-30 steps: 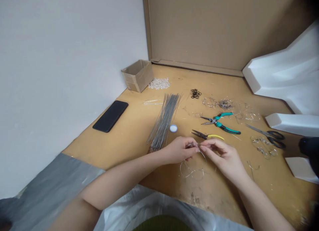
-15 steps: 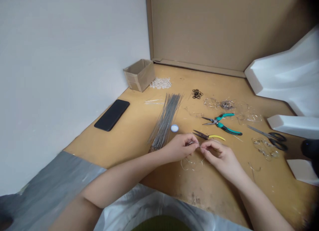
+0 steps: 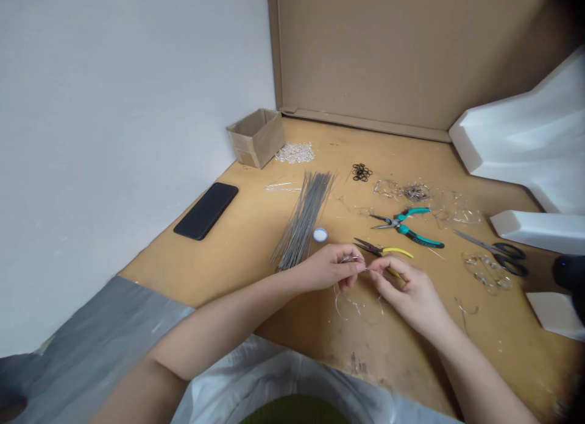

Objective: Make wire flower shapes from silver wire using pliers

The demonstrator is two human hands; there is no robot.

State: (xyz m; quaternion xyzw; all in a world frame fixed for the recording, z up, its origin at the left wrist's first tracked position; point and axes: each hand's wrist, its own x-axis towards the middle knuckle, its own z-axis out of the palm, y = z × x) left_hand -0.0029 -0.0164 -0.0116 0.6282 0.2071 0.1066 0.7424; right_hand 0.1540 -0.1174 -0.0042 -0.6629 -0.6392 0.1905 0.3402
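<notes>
On the near side of the yellow-handled pliers (image 3: 379,251), the left hand (image 3: 331,267) and right hand (image 3: 408,285) pinch a thin wire (image 3: 367,268), almost touching. Wire loops (image 3: 358,305) beneath have shifted slightly, suggesting handling continues

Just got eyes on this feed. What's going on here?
A person has a thin wire pinched between the fingertips of the left hand and right hand. Wire loops show just below; I can't tell if they're joined to it. A bundle of straight wires lies on the table by the left hand. Yellow-handled pliers and green-handled pliers lie beyond the hands.
</notes>
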